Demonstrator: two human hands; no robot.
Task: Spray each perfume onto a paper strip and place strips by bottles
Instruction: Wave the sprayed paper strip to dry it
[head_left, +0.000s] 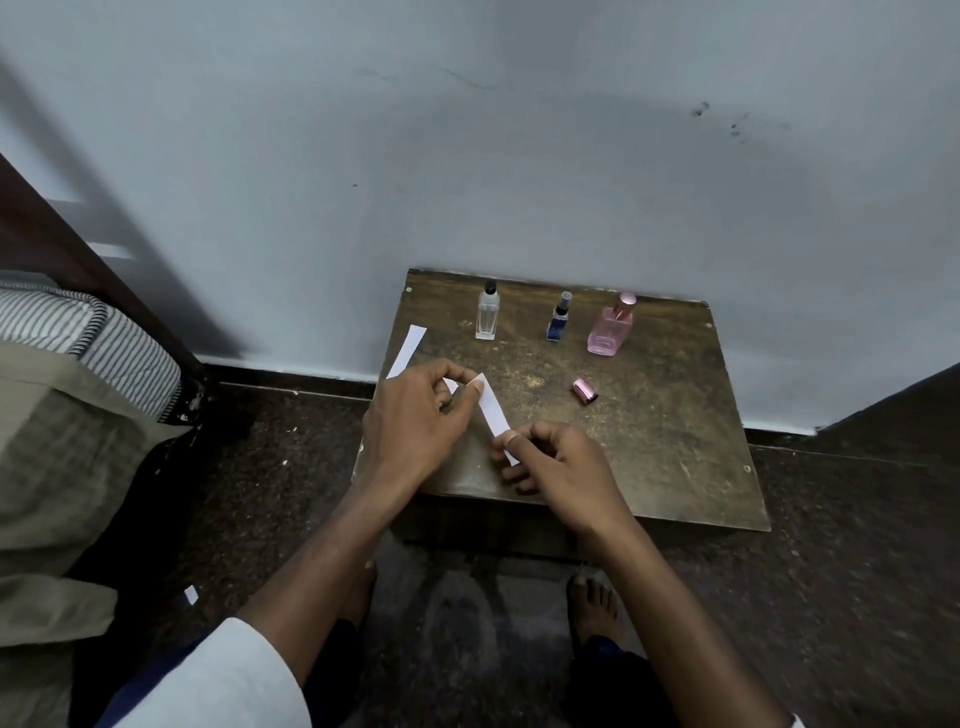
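**Head view: a paper strip held ready, pink bottle uncapped**

Head camera looks down on a pale blue-grey wall, a dark speckled floor and, at the left edge, a bed with a striped mattress. Against the wall stands a low, worn wooden table.

On its far side three perfumes stand upright in a row, well apart: a clear glass bottle, a small dark blue bottle and a pink bottle. The pink cap lies on its side in front of them (so the pink one seems the bottle in hand). A spare paper strip lies flat near the table's left edge, partly under the left hand.

The left hand has its fingers curled, pinching the upper end of a white paper strip; the right hand pinches the lower end between thumb and fingers. The strip is lifted just above the tabletop, slanting between them.

As I judge it, this is the strip-readying step, before a spray. The next move calls for one hand to let go and take a bottle, aiming the nozzle at the strip without wetting the fingers. No strip yet lies directly by a bottle.
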